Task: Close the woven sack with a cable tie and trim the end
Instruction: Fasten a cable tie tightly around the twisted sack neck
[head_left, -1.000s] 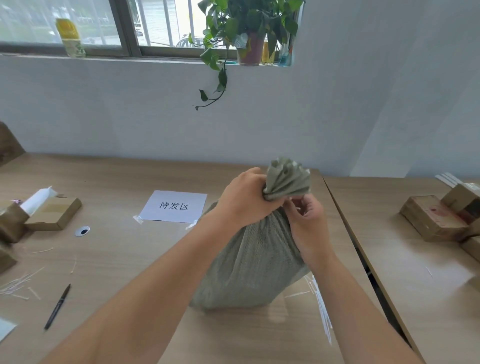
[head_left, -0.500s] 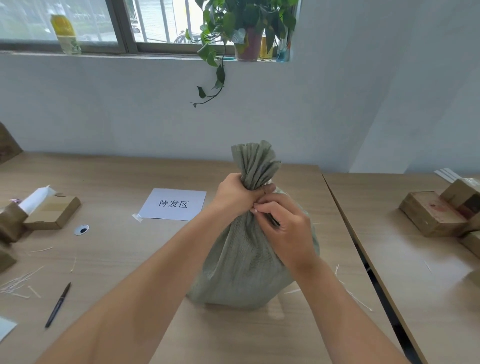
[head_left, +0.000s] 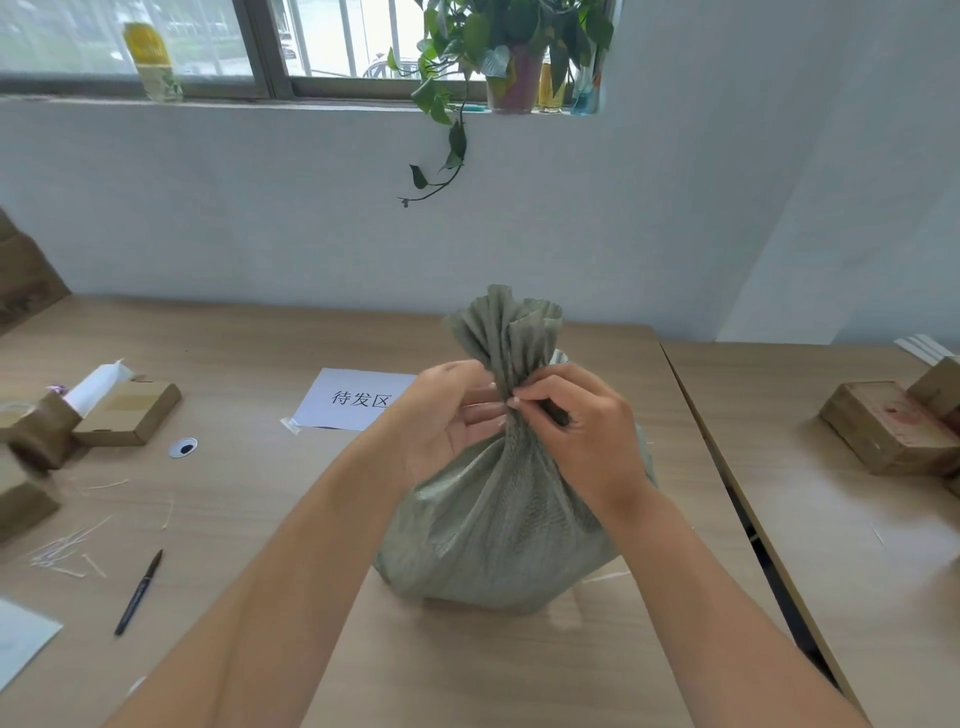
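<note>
A grey-green woven sack (head_left: 498, 519) is stood upright on the wooden table (head_left: 260, 353), full and rounded at its base. Its mouth is gathered into a narrow pleated neck, above which the fabric is fanned out. The neck is pinched between the left hand (head_left: 447, 415) and the right hand (head_left: 576, 421). Whether a tie is around it cannot be told.

1 head view, down onto sack (head_left: 498, 519)
</note>
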